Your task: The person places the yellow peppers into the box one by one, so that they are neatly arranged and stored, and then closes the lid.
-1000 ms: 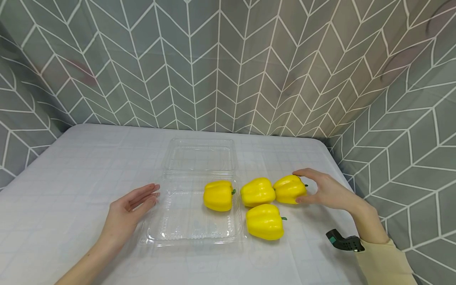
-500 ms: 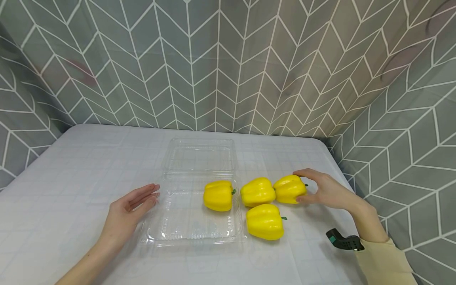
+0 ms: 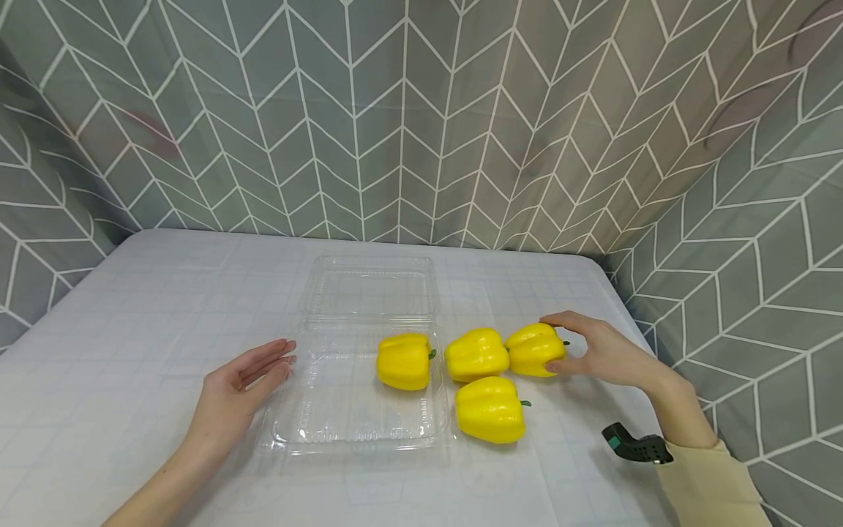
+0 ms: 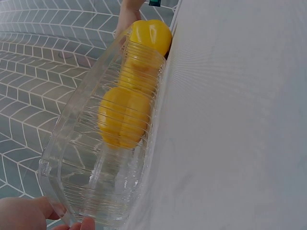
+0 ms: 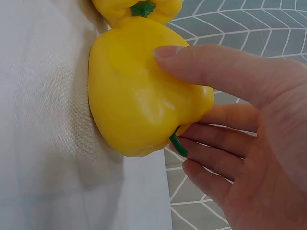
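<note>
My right hand holds the rightmost yellow bell pepper on the table, thumb on the near side and fingers round the far side. The right wrist view shows the thumb lying along this pepper, its green stem towards the palm. My left hand is at the left rim of a clear plastic clamshell container, fingers fairly straight. One yellow bell pepper sits inside the container's base, at its right side. Two more, a back pepper and a front pepper, lie just right of it.
The container's lid lies folded back towards the far edge of the white-covered table. A grey patterned curtain hangs behind and along the sides. A black strap sticks out from the right wrist.
My right thumb has shifted very slightly further over the rightmost bell pepper. The left hand, container and other bell peppers stay where they were.
</note>
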A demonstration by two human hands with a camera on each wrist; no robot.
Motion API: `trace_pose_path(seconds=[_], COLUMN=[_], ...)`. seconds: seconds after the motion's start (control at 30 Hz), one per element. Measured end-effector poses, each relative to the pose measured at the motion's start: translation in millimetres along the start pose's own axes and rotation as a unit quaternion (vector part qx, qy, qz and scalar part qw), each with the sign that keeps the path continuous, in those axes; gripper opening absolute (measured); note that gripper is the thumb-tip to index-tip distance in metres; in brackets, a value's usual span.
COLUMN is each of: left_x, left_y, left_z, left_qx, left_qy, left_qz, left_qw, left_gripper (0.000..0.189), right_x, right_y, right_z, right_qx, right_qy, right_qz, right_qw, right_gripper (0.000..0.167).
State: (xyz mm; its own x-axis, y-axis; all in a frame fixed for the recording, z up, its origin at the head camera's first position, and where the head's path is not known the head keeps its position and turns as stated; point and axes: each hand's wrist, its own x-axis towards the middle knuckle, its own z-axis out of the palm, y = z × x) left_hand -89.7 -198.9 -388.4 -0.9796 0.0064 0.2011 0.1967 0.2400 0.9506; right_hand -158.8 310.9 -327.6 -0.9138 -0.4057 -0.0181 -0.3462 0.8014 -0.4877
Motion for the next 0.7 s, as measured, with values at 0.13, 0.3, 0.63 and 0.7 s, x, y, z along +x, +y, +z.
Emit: trace_pose_path(seconds=[0.13, 0.3, 0.63, 0.7], left_x=[-0.2, -0.7, -0.9, -1.3], left_y=[0.5, 0.7, 0.4, 0.5], left_z=[0.2, 0.0, 0.1, 0.1], left_qx=[0.004, 0.002, 0.013, 0.016], left_qy=[-0.001, -0.002, -0.002, -0.003], left_qz=[-0.002, -0.007, -0.003, -0.003], left_qw=[1.0, 1.0, 0.9999, 0.9999], left_gripper=[0.044, 0.044, 0.043, 0.043], right_x=[-0.1, -0.2, 0.2, 0.1], right_y=[-1.8, -3.3, -5.2, -4.9], right_z=[-0.8, -1.3, -0.9, -0.5], right_qx=[-0.001, -0.004, 0.002, 0.003], right_qy=[0.0, 0.001, 0.003, 0.004], right_qz=[-0.002, 0.0, 0.002, 0.001], right_qw=[1.0, 1.0, 1.0, 1.0], right_gripper=[0.069, 0.07, 0.069, 0.068])
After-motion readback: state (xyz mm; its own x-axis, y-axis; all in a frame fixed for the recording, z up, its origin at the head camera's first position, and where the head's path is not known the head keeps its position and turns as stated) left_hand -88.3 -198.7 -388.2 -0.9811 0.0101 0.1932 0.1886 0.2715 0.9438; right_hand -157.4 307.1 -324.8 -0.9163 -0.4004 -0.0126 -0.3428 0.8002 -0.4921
